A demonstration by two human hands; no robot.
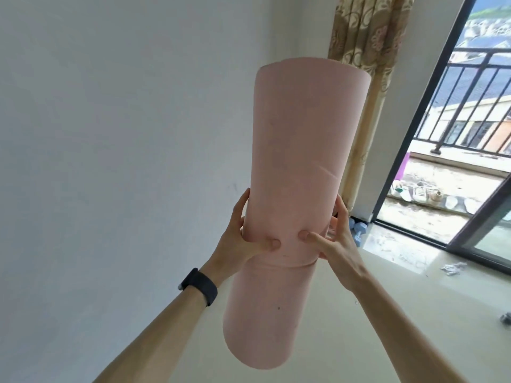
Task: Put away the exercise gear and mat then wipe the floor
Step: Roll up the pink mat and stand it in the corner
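A rolled pink exercise mat (301, 150) stands upright in the air in front of me, its far end toward the curtain. My left hand (243, 239) grips its left side, thumb pressed into the front; a dark band sits on that wrist. My right hand (336, 244) grips the right side, thumb also pressed into the roll. Light blue dumbbells (359, 230) lie on the floor in the corner behind the mat, partly hidden by my right hand.
A white wall (124, 134) fills the left. A patterned curtain (367, 37) hangs at the corner beside an open sliding balcony door (431, 111). Crumpled paper scraps (453, 268) lie on the pale tiled floor (387, 313) at right. Shoes (420, 193) sit outside on the balcony.
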